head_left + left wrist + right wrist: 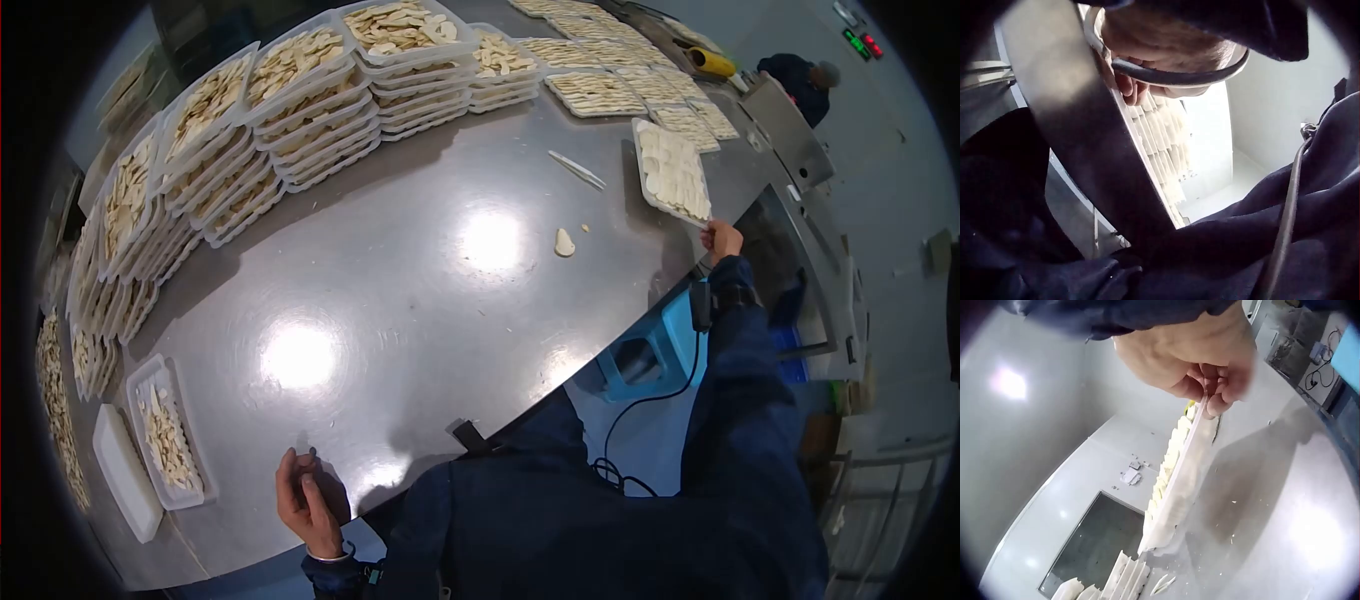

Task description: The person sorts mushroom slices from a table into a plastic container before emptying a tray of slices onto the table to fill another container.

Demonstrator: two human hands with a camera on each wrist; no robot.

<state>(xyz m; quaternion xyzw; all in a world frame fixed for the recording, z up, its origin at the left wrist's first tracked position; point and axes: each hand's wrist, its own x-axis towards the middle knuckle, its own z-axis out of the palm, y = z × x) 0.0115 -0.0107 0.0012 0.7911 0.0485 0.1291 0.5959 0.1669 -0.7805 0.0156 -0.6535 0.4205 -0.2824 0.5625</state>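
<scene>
R hand [723,241] pinches near short end of white plastic tray [1180,490] w/ rows of pale slices [672,168], at desk's [400,250] R side; tray's long axis runs from hand twd desk's far side. L hand [308,503], loosely curled, nothing visible in it, is farther, by desk's near edge. Tray–desk contact unclear; L fingers part-hidden by wristband [1172,78].

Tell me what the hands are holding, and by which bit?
The right hand pinches a white rectangular plastic tray of pale slices by its near rim; the left hand holds nothing.
</scene>
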